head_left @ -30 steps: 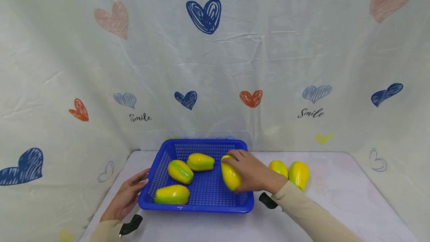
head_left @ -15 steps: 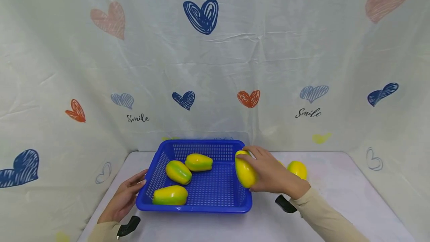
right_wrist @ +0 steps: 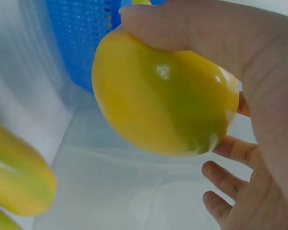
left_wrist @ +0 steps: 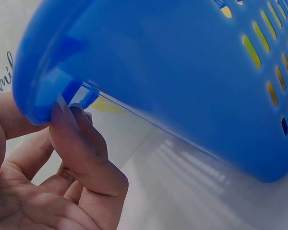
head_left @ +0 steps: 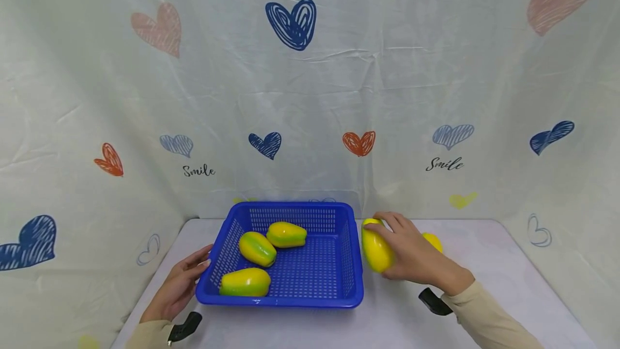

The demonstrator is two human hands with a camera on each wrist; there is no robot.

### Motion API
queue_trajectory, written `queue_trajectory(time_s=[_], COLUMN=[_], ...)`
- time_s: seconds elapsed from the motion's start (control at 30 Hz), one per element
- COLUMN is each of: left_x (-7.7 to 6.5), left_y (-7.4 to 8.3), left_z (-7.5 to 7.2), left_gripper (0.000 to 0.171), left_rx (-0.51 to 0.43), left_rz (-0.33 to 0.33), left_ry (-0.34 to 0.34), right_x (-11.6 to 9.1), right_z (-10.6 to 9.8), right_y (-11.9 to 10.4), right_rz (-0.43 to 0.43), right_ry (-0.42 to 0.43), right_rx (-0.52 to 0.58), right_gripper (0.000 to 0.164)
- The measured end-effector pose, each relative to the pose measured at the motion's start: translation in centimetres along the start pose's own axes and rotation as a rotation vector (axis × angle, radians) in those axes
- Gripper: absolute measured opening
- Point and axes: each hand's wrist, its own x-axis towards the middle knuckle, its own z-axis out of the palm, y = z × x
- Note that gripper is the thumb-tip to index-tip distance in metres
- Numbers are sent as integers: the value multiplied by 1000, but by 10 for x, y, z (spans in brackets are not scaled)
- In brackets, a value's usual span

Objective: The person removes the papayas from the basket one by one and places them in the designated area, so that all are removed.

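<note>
My right hand (head_left: 418,257) grips a yellow-green papaya (head_left: 377,246), thumb across one side and fingers round the other. Both are just right of the blue plastic basket (head_left: 281,301). In the right wrist view the held papaya (right_wrist: 163,100) fills the middle, with the basket's perforated wall (right_wrist: 79,48) behind it. Three papayas lie in the left part of the basket: one at the back (head_left: 287,235), one in the middle (head_left: 258,249) and one at the front (head_left: 245,283). My left hand (head_left: 176,287) pinches the basket's left rim (left_wrist: 31,81) between thumb and fingers.
Another papaya (head_left: 432,242) lies on the white table (head_left: 494,263), partly hidden behind my right hand. Two papayas show at the left of the right wrist view, the upper one (right_wrist: 19,172) more fully. A heart-printed curtain (head_left: 310,96) hangs behind the table.
My right hand has carried the papaya rightward from inside the basket, past its right rim, to outside it. The left hand keeps hold of the rim.
</note>
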Motion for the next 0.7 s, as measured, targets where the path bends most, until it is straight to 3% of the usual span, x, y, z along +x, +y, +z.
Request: queue_trajectory(time_s=[0.7], left_x=[-3], left_y=[0], left_z=[2], left_gripper=[63], left_rx=[-1], left_rz=[9], left_ry=[-14], right_x=[-46], right_z=[-4], right_y=[52], right_rz=[82], right_ry=[52], right_rx=[-5], right_gripper=[93])
